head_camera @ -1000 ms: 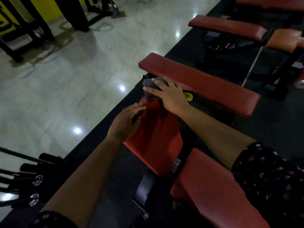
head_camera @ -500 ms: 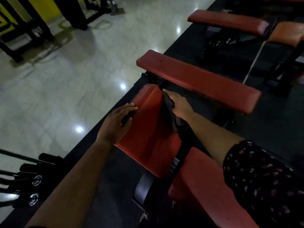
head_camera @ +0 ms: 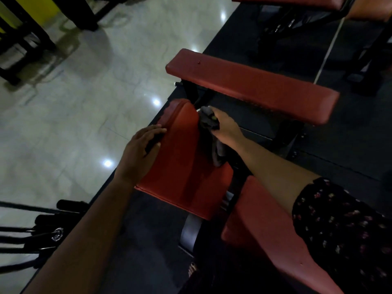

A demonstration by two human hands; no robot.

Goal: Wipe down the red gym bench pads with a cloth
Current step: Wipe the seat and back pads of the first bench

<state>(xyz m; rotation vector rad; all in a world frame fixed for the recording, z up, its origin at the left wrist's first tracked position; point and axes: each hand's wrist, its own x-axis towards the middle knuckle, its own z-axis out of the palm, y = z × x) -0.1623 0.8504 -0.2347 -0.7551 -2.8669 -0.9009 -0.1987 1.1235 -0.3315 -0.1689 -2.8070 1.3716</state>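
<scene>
I log a pale glossy tile floor (head_camera: 84, 115) on the left, with glare spots (head_camera: 156, 102) on it. A black mat (head_camera: 350, 158) covers the right, crossed by a white line (head_camera: 327, 49). Yellow wall (head_camera: 45, 9) and black frames (head_camera: 27, 32) far left. Black bar handles (head_camera: 46, 221) lower left. Light dim.

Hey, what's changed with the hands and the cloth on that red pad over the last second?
The right hand slid the grey cloth from the far end of the red pad to its right edge, gripping it against the side. The left hand stayed on the pad's left edge.
</scene>
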